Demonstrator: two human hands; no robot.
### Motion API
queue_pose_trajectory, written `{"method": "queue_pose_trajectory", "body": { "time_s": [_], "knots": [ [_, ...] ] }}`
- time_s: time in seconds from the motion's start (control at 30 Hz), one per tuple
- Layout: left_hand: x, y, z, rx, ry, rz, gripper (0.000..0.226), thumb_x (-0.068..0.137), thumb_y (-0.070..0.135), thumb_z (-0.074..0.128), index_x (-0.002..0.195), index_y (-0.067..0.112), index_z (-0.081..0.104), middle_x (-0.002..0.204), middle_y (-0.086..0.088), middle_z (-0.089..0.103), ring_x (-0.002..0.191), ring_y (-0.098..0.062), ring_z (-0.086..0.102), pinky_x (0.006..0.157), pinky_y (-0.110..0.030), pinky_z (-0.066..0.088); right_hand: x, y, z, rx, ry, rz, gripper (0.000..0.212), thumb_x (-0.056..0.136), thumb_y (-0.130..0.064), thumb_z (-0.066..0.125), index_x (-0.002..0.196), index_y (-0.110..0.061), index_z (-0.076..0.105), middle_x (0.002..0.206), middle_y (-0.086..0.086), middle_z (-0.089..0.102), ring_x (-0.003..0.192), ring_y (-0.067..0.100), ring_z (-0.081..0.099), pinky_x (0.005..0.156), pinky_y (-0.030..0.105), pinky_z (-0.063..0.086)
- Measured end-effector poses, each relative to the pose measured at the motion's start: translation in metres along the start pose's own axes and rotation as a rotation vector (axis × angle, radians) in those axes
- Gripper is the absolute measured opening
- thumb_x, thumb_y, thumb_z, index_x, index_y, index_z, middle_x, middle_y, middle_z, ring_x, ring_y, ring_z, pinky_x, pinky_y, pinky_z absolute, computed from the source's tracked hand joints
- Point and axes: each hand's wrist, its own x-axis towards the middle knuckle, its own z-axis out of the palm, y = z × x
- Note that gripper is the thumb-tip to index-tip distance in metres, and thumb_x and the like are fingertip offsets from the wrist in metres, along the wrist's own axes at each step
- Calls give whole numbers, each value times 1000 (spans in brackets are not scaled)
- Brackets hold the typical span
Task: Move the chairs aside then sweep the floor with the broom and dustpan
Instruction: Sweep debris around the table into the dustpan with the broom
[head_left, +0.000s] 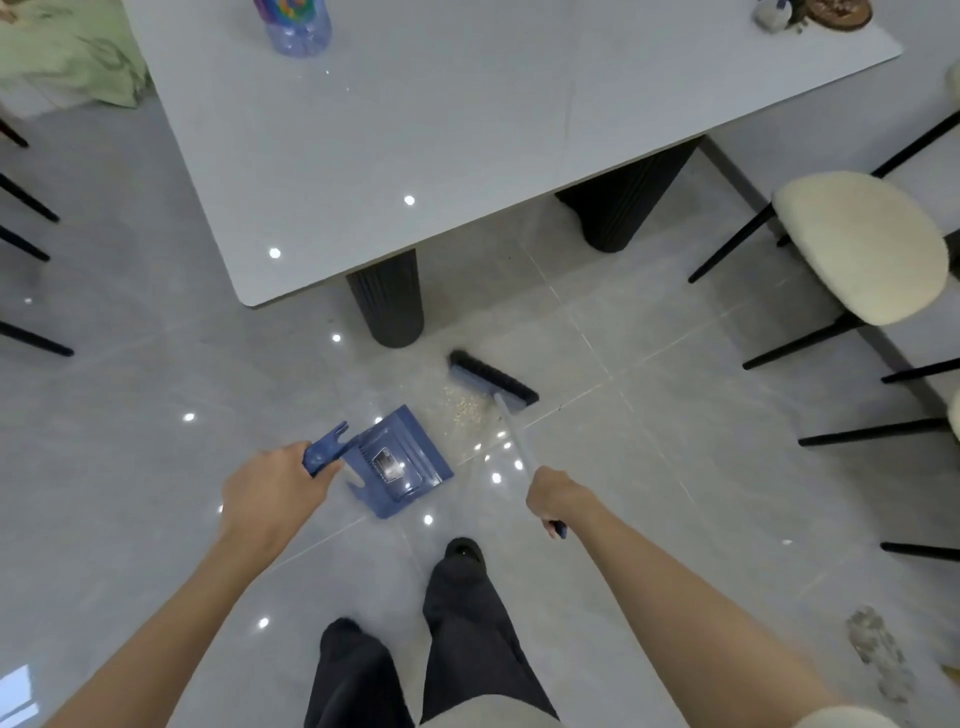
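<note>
I see one broom (493, 382) and one dustpan (400, 462). The broom has a blue head with black bristles and a long pale pole. The right hand (558, 496) is wrapped tight round the pole, and a small blue end pokes out behind its fingers (540, 512). The broom head sits on the floor (156, 374), ahead of those fingers and a bit left.

The dustpan is blue, with a shiny label in its middle. The left hand (275, 486) grips its blue handle, with the fingers (324, 474) curled round it. The pan lies just right of those fingers, low at the floor. Its wide mouth points at one little pile of pale crumbs (462, 408). The crumbs lie between the pan and the broom head.

Farther ahead of both hands is the grey tabletop (441, 130). Its rounded corner is ahead of the left fingers. I count two dark table legs (387, 306) under it and one bottle (298, 26) on top. One chair (862, 244) with a cream seat stands well to the right of the right fingers, apart from the tabletop. Thin black chair legs (31, 338) show far to the left. Bare floor lies open all around the pan and broom.
</note>
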Motion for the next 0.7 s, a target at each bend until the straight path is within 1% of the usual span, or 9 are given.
{"method": "queue_pose_trajectory", "body": {
  "time_s": [0.1,0.17,0.3,0.4,0.43,0.47,0.53,0.6,0.7],
  "knots": [
    [-3,-23,-4,-34,7,-15,45,85,41,64,52,23,39,52,-2,51,56,-29,56,51,-27,38,-16,-3,29,-28,-37,-17,34,90,3,41,57,2,50,85,25,70,32,18,52,50,27,48],
    [-11,-41,-6,-47,9,-20,47,84,41,65,51,22,38,51,-2,50,57,-30,57,51,-27,39,-35,-11,42,3,-17,-20,34,90,2,40,57,1,50,64,19,59,38,19,51,50,26,46],
    [-28,-73,-11,-63,8,-24,42,86,43,62,57,15,48,55,-5,56,57,-27,57,50,-26,37,-69,-40,43,96,81,-105,37,93,-1,40,57,-12,43,64,7,48,49,16,42,47,22,38],
    [-40,-94,-12,-50,20,-12,40,86,45,61,63,14,54,60,-7,61,60,-27,59,52,-26,42,-86,-63,38,89,141,-128,31,92,4,44,68,-1,63,42,10,56,46,17,41,42,22,39],
    [-44,-103,-12,-53,21,-12,40,86,46,61,61,15,52,59,-6,59,60,-28,60,52,-27,42,-90,-72,40,76,149,-156,24,93,4,44,88,6,68,52,17,65,48,18,42,38,20,40],
    [-48,-109,-12,-52,17,-10,41,86,47,60,61,16,51,58,-5,58,60,-28,61,52,-27,42,-91,-79,41,63,163,-189,26,94,2,42,108,7,64,78,24,71,54,21,48,35,18,40],
    [-56,-124,-10,-57,10,-29,41,86,48,59,61,16,51,60,-5,59,60,-27,61,51,-26,41,-88,-94,47,66,223,-241,33,96,-2,39,124,5,56,117,26,63,86,35,63,43,20,41],
    [-63,-139,-9,-79,3,-59,41,86,47,59,63,14,54,61,-5,61,59,-25,59,51,-25,39,-78,-111,50,98,252,-234,34,96,-3,39,125,7,54,124,25,59,112,38,60,60,25,45],
    [-71,-159,-7,-67,4,-83,39,86,45,60,65,12,61,55,0,55,54,-20,55,48,-24,36,-58,-135,56,49,269,-233,34,97,-3,39,126,7,53,126,24,59,117,36,58,89,36,48]
  ]
}}
